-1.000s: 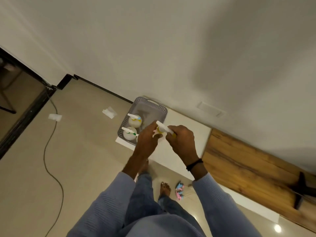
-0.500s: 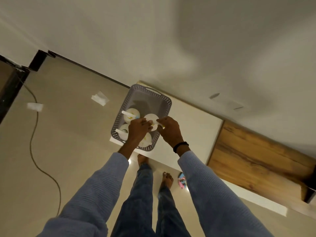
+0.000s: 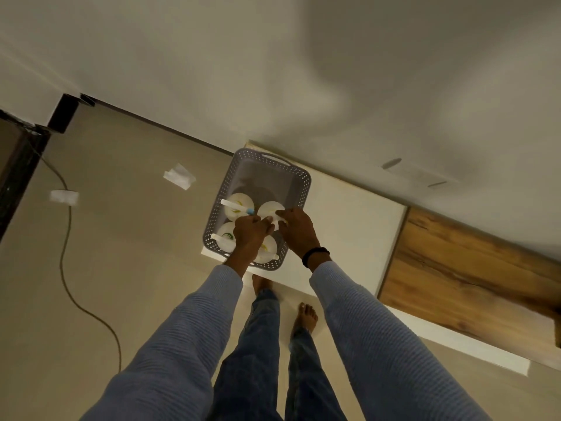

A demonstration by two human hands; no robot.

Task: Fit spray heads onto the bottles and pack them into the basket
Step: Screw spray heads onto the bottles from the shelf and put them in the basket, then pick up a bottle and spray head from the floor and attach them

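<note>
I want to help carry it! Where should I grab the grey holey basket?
Probably by its short ends, reaching down from above. The grey perforated plastic basket has a curved handle arching off its far end, a ready grip; I can't see a matching one at the near end, so hook the rim there. White round bottles stand inside, so lift it level.

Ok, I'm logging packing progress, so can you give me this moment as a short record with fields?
basket: grey, perforated, on white counter
bottles inside: four, white
left hand: holds far-right bottle
right hand: grips the same bottle's top
basket's far end: no bottle
floor: cable, paper scraps
</note>
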